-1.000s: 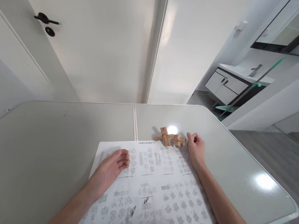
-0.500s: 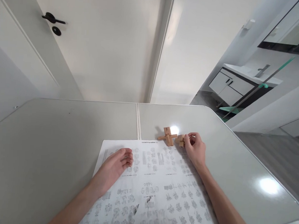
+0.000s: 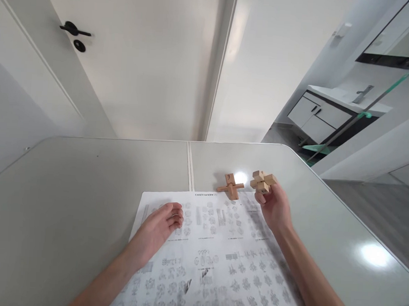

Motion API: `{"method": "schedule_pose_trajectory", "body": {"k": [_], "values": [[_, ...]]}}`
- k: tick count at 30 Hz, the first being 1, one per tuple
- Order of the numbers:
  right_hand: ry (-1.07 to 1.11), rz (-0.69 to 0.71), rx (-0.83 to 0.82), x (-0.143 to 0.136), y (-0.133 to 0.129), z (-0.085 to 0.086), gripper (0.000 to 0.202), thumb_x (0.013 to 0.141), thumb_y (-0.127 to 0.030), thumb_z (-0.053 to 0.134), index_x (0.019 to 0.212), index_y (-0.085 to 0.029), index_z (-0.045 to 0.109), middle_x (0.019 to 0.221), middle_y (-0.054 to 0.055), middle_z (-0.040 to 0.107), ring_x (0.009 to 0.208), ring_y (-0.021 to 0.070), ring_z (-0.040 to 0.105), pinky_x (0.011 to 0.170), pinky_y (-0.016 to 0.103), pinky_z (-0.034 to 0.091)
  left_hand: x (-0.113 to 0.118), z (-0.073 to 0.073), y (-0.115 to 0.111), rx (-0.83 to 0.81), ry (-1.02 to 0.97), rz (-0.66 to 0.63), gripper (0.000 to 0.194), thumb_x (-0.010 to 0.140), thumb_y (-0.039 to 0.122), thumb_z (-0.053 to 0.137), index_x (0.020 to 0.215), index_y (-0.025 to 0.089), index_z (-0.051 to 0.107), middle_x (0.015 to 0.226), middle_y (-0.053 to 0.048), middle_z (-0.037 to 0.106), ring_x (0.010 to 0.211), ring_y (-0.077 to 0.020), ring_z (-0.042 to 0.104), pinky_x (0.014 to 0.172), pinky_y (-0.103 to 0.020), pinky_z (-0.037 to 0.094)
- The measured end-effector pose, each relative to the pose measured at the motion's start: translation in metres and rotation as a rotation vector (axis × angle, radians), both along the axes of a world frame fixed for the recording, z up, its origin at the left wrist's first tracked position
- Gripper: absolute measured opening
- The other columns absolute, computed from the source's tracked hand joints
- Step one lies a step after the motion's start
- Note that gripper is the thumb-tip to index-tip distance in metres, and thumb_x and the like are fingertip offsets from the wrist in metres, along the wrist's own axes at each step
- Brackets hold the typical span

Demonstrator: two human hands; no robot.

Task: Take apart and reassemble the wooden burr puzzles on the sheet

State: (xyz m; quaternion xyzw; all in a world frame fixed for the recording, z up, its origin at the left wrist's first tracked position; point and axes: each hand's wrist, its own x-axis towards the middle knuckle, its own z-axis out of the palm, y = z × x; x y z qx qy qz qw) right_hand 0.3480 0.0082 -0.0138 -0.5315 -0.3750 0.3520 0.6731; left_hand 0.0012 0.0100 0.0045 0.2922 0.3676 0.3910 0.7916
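Observation:
My right hand point(image 3: 276, 208) grips a light wooden burr puzzle point(image 3: 262, 182), made of interlocked blocks, and holds it up off the table near the sheet's far right corner. Left of it, a darker wooden cross-shaped puzzle point(image 3: 230, 187) with a black mark on its upper face stands at the sheet's far edge. My left hand point(image 3: 162, 224) rests over the left part of the printed sheet point(image 3: 192, 244), fingers loosely curled and apart, with nothing in them. Rows of small puzzle drawings cover the sheet, which has two small dark torn-looking spots.
The pale table point(image 3: 65, 218) has a seam point(image 3: 190, 166) running away from the sheet. Beyond its far edge stands a white door point(image 3: 154, 67) with a black handle point(image 3: 75, 29). At the right are a washbasin cabinet point(image 3: 319, 116) and a green-and-grey long-handled tool point(image 3: 362, 114).
My right hand has lifted the light burr puzzle off the table and turned it, moving slightly right. The cross-shaped puzzle and my left hand stay in place. The view has shifted slightly.

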Motion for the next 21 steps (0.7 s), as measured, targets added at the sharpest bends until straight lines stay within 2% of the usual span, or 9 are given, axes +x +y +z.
{"method": "schedule_pose_trajectory", "body": {"k": [2, 6, 9, 11, 13, 15, 18, 20, 21], "values": [[0.031, 0.073, 0.011, -0.009, -0.005, 0.004, 0.03, 0.09, -0.053, 0.063, 0.086, -0.024, 0.057, 0.073, -0.002, 0.053, 0.049, 0.0111, 0.034, 0.046, 0.029, 0.033, 0.0, 0.0, 0.0, 0.009, 0.003, -0.001, 0.025, 0.093, 0.04, 0.078, 0.099, 0.016, 0.077, 0.095, -0.008, 0.061, 0.091, -0.0215, 0.055, 0.087, -0.036, 0.048], [0.111, 0.365, 0.007, -0.024, -0.017, 0.009, 0.033, 0.089, -0.057, 0.066, 0.096, -0.025, 0.062, 0.069, -0.003, 0.054, 0.045, 0.0113, 0.036, 0.045, 0.029, 0.033, 0.001, 0.001, -0.002, 0.06, 0.021, -0.013, 0.027, 0.094, 0.043, 0.077, 0.099, 0.016, 0.076, 0.094, -0.008, 0.062, 0.088, -0.0212, 0.055, 0.085, -0.036, 0.047], [0.147, 0.513, -0.018, -0.034, -0.025, 0.01, 0.04, 0.085, -0.061, 0.074, 0.101, -0.027, 0.061, 0.062, -0.006, 0.053, 0.04, 0.0114, 0.038, 0.042, 0.028, 0.031, 0.002, 0.001, -0.005, 0.157, 0.054, -0.057, 0.03, 0.096, 0.048, 0.073, 0.099, 0.018, 0.075, 0.093, -0.007, 0.062, 0.087, -0.0214, 0.055, 0.083, -0.036, 0.047], [0.16, 0.607, -0.038, -0.041, -0.029, 0.009, 0.041, 0.086, -0.059, 0.077, 0.106, -0.029, 0.06, 0.06, -0.007, 0.055, 0.038, 0.0116, 0.042, 0.042, 0.027, 0.034, 0.002, 0.002, -0.009, 0.258, 0.125, -0.089, 0.032, 0.099, 0.051, 0.067, 0.102, 0.021, 0.074, 0.097, -0.008, 0.064, 0.09, -0.0226, 0.057, 0.086, -0.036, 0.047], [0.147, 0.697, -0.062, -0.05, -0.033, 0.009, 0.035, 0.091, -0.056, 0.076, 0.107, -0.028, 0.06, 0.06, -0.006, 0.059, 0.041, 0.0135, 0.05, 0.045, 0.028, 0.04, 0.003, 0.003, -0.014, 0.371, 0.242, -0.13, 0.032, 0.101, 0.052, 0.063, 0.108, 0.023, 0.074, 0.107, -0.009, 0.067, 0.099, -0.0251, 0.06, 0.093, -0.038, 0.046], [0.089, 0.752, -0.094, -0.062, -0.036, 0.009, 0.033, 0.092, -0.053, 0.076, 0.106, -0.027, 0.062, 0.065, -0.004, 0.065, 0.05, 0.0169, 0.06, 0.049, 0.03, 0.048, 0.003, 0.004, -0.021, 0.471, 0.342, -0.174, 0.032, 0.099, 0.049, 0.068, 0.121, 0.027, 0.072, 0.126, -0.011, 0.067, 0.118, -0.0295, 0.059, 0.105, -0.04, 0.043], [0.001, 0.741, -0.136, -0.081, -0.04, 0.005, 0.034, 0.091, -0.053, 0.079, 0.105, -0.025, 0.066, 0.082, 0.002, 0.073, 0.067, 0.0191, 0.069, 0.063, 0.033, 0.056, 0.006, 0.005, -0.032, 0.556, 0.391, -0.2, 0.063, 0.086, 0.043, 0.084, 0.144, 0.031, 0.061, 0.15, -0.013, 0.057, 0.135, -0.0369, 0.053, 0.116, -0.048, 0.038], [-0.054, 0.732, -0.164, -0.091, -0.044, 0.0, 0.035, 0.092, -0.054, 0.078, 0.107, -0.024, 0.068, 0.084, 0.002, 0.073, 0.074, 0.02, 0.07, 0.067, 0.032, 0.056, 0.008, 0.003, -0.037, 0.549, 0.441, -0.222, 0.082, 0.08, 0.04, 0.09, 0.153, 0.033, 0.053, 0.158, -0.013, 0.051, 0.141, -0.0405, 0.049, 0.118, -0.052, 0.037], [-0.068, 0.739, -0.175, -0.096, -0.046, -0.002, 0.035, 0.093, -0.054, 0.077, 0.108, -0.024, 0.069, 0.082, 0.002, 0.073, 0.076, 0.0204, 0.07, 0.067, 0.032, 0.055, 0.009, 0.003, -0.039, 0.544, 0.468, -0.224, 0.085, 0.079, 0.038, 0.091, 0.154, 0.034, 0.051, 0.16, -0.013, 0.05, 0.144, -0.0413, 0.047, 0.119, -0.053, 0.036]]}}
